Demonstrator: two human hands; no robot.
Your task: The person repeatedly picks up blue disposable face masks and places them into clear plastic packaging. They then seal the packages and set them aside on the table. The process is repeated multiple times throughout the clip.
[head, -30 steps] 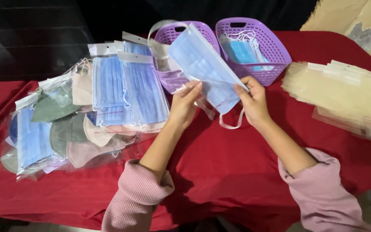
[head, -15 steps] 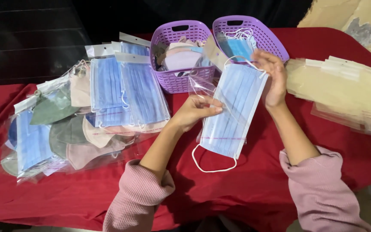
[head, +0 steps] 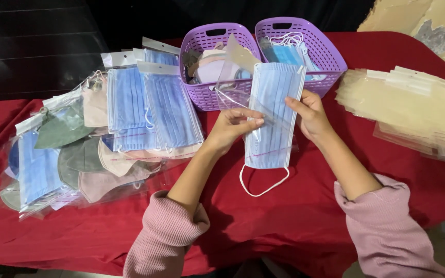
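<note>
We hold a blue mask [head: 270, 116] upright between our two hands, above the red surface [head: 294, 221]. The right hand [head: 309, 114] pinches the mask's right edge between thumb and fingers; the left hand [head: 233, 126] is closed on the edge of a clear sleeve [head: 243, 100] that lies across the mask's left side. The mask seems partly inside the sleeve, though how far in we cannot tell through the clear film. Its lower ear loop [head: 263, 183] hangs free below both hands.

To do this step well, we judge that the left hand should keep the sleeve mouth taut and open while the right hand keeps the mask flat and straight along the sleeve. The hanging loop could snag on the sleeve edge, so it is best tucked in with the mask.

Just beyond the hands stand two purple baskets [head: 305, 31], the one ahead of the right hand holding loose blue masks. Left of the left hand lies a heap of bagged masks [head: 130, 118]; right of the right hand, a stack of empty sleeves [head: 413, 108].
</note>
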